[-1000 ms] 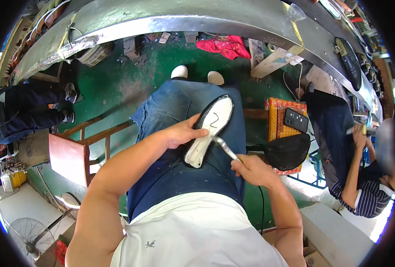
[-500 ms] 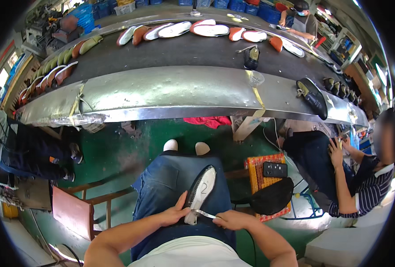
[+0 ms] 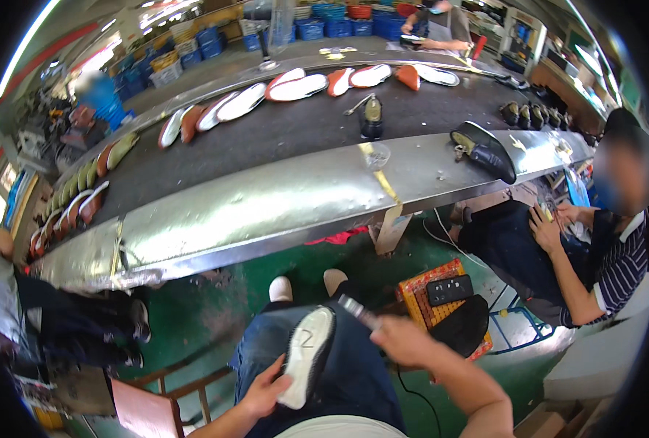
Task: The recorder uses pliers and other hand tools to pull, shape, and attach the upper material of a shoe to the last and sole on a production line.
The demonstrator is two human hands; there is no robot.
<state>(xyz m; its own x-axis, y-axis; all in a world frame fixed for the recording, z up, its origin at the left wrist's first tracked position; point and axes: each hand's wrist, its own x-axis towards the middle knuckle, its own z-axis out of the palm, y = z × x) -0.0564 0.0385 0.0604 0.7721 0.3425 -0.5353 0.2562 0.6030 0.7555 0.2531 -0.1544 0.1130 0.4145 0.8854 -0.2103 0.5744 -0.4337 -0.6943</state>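
Note:
On my lap, bottom side up, lies a shoe (image 3: 311, 350) with a white sole face, a dark edge and a handwritten mark. My left hand (image 3: 267, 387) grips it near its lower end, thumb over the white face. To the right of the shoe and above my thigh, my right hand (image 3: 405, 340) closes round a silver metal hand tool (image 3: 356, 311). The tool is blurred by motion, its exact kind cannot be made out, and it is apart from the shoe.
A bench (image 3: 266, 212) with a metal front edge spans the view, carrying a dark belt (image 3: 258, 150) with several shoes. A black shoe (image 3: 485, 152) rests on its edge. At my right are a stool (image 3: 412, 292) bearing a phone (image 3: 449, 290), and a seated person (image 3: 594, 241).
My right hand has lifted the tool off the shoe's lower end and moved it up and right. My left hand has shifted slightly down-left with the shoe. The whole view has tilted.

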